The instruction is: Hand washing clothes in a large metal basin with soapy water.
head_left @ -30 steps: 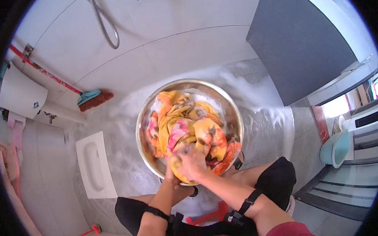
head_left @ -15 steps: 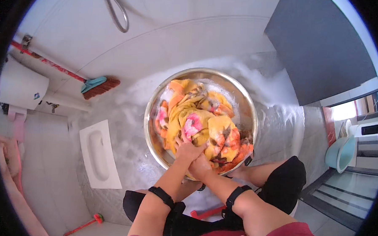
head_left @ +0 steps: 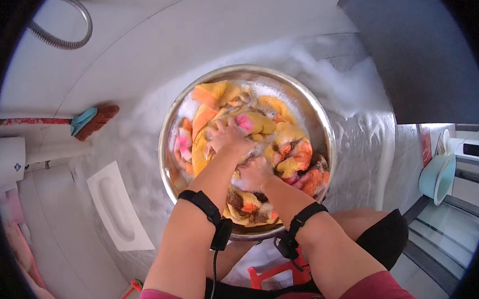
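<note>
A wet, thick, fuzzy cloth (head_left: pixel 290 135), yellow with orange, pink and brown patterns, lies bunched up in a wide round metal basin (head_left: pixel 173 101). White suds show along the cloth's far edge. My left hand (head_left: pixel 230 139) presses on the middle of the cloth with its fingers spread. Just right of it and nearer to me, my right hand (head_left: pixel 254 173) is closed like a fist on a fold of the cloth. Its fingertips are partly hidden. Black bands circle both forearms.
Foam and water cover the grey floor (head_left: pixel 357 154) around the basin. At left are a white squat toilet (head_left: pixel 101 197) and a broom (head_left: pixel 97 121). A red plastic stool (head_left: pixel 277 272) stands below me. A dark panel (head_left: pixel 420 56) and a light-blue tub (head_left: pixel 429 179) are at right.
My hands were together at the basin's near edge; now they are farther in and apart, the left one higher on the cloth. The near part of the cloth has shifted. The view has moved too.
</note>
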Available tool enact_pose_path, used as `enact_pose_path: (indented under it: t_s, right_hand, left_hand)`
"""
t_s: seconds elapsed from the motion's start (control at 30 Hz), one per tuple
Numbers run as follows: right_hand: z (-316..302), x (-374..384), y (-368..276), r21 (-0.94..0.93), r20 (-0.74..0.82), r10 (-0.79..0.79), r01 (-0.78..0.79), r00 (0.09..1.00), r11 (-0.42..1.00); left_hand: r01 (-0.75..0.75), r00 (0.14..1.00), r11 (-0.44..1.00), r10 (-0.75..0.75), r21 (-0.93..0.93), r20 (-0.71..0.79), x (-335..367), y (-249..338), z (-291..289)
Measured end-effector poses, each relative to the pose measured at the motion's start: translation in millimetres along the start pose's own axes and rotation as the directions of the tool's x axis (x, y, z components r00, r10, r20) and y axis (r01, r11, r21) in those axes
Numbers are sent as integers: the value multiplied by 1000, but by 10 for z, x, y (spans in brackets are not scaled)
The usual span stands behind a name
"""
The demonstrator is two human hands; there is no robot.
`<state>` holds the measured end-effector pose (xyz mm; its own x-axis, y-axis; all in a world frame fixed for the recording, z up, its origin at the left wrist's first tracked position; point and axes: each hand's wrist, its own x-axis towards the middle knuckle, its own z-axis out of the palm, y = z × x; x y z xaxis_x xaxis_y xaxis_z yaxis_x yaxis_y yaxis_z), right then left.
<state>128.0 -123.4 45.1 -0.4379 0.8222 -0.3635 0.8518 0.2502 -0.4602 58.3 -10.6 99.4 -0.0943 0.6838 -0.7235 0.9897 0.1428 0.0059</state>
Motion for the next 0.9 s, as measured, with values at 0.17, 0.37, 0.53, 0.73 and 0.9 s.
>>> enact_pose_path:
  t_s: [0.17, 0.37, 0.53, 0.73, 0.9]
  right_hand:
    - [-26, 63, -126, 10, 72, 73, -74, 995, 997]
    - [268, -534, -425, 130, -363, 112, -69, 925, 989]
    - [340, -1276, -522, 57, -421, -26, 55, 907, 997]
    - [-207, -2118, -100, 564, -20, 160, -121, 987, 817]
    - [-804, -2404, -30, 457, -202, 332, -211, 921, 864]
  left_hand:
    - [-96, 978, 983, 123, 155, -169, -18, -23, 219]
    - [-232, 880, 965, 262, 125, -396, -692, -128, 580]
    - [-279, 745, 939, 343, 200, -572, -1394, -284, 721]
    - [-465, 646, 837, 543, 288, -536, -2186, -215, 1007]
    - [-517, 642, 776, 630, 361, -436, -2345, -274, 1360]
